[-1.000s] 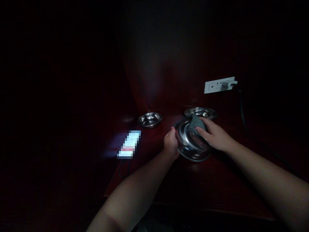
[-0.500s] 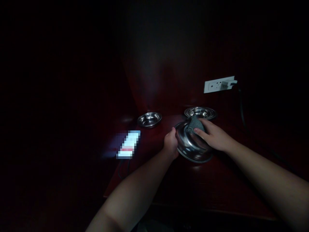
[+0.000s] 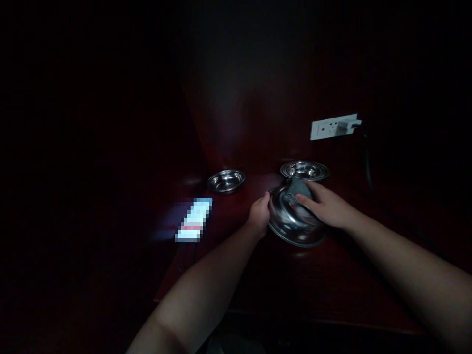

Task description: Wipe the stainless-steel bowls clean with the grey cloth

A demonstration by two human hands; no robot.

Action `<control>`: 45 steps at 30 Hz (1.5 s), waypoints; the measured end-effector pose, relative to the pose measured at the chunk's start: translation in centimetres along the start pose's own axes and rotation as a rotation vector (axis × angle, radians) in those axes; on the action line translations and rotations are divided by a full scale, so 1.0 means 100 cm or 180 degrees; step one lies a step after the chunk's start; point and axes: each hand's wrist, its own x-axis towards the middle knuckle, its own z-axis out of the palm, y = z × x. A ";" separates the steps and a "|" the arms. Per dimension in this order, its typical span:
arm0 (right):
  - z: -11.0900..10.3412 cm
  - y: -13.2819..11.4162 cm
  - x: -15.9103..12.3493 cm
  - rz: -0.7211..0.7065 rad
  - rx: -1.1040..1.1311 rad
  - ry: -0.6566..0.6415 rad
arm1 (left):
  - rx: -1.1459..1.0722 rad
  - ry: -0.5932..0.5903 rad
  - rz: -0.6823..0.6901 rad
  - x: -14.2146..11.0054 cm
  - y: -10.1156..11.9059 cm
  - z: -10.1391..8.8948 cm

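Note:
A shiny steel bowl (image 3: 300, 223) is tilted with its rounded outer side facing me. At its left rim my left hand (image 3: 260, 214) grips it, the thumb on the near side and the other fingers hidden behind. My right hand (image 3: 324, 204) is closed round a grey-green scouring pad (image 3: 298, 189) and presses it against the upper part of the bowl. Behind the bowl sits a stack of steel dishes (image 3: 304, 170). A single small steel dish (image 3: 226, 181) stands farther left.
A phone with a lit, blurred-out screen (image 3: 194, 220) lies at the left of the dark red table (image 3: 295, 290), a cable at its near end. On the back wall is a white socket plate (image 3: 334, 127) with a plug and a black cord (image 3: 368, 162) hanging down.
Both hands keep their hold on the bowl and the scouring pad, with hardly any movement of the pad. The whole view has shifted slightly.

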 end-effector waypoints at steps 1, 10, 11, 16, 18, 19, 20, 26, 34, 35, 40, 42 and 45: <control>0.000 0.000 0.000 -0.0017 0.0004 -0.0003 | 0.0010 -0.0011 0.0007 0.001 0.000 0.000; -0.001 -0.001 0.000 0.0023 -0.0005 -0.0053 | 0.0079 -0.0081 0.0011 0.005 -0.002 -0.003; -0.001 -0.001 0.000 0.0030 -0.0025 -0.0038 | 0.0080 -0.0087 0.0007 0.005 -0.002 -0.003; -0.001 -0.001 0.000 -0.0023 -0.0030 -0.0032 | 0.0099 -0.0095 0.0020 0.006 -0.003 -0.004; -0.001 -0.001 0.000 -0.0061 0.0000 -0.0047 | 0.0098 -0.0103 0.0025 0.007 -0.004 -0.005; -0.002 -0.001 0.000 -0.0069 0.0009 -0.0057 | 0.0101 -0.0108 0.0027 0.008 -0.004 -0.005; -0.002 -0.001 0.000 -0.0075 0.0015 -0.0068 | 0.0106 -0.0108 0.0032 0.008 -0.004 -0.005; -0.002 -0.002 0.000 -0.0119 -0.0002 -0.0005 | 0.0123 -0.0127 0.0062 0.006 -0.003 -0.004; -0.004 -0.006 0.000 -0.0098 -0.0027 -0.0072 | 0.0241 -0.0190 0.0020 0.005 0.002 -0.004; -0.004 -0.006 0.000 -0.0124 -0.0027 -0.0080 | 0.0253 -0.0191 0.0008 0.005 0.003 -0.003; -0.008 -0.006 0.001 -0.0376 -0.0026 -0.0192 | 0.0255 -0.0145 -0.0022 0.002 0.005 -0.001; -0.009 -0.006 0.001 -0.0461 -0.0020 -0.0236 | 0.0221 -0.0065 -0.0020 0.000 0.005 -0.001; -0.010 -0.006 0.001 -0.0538 -0.0035 -0.0255 | 0.0080 -0.0002 -0.0091 -0.002 0.005 0.000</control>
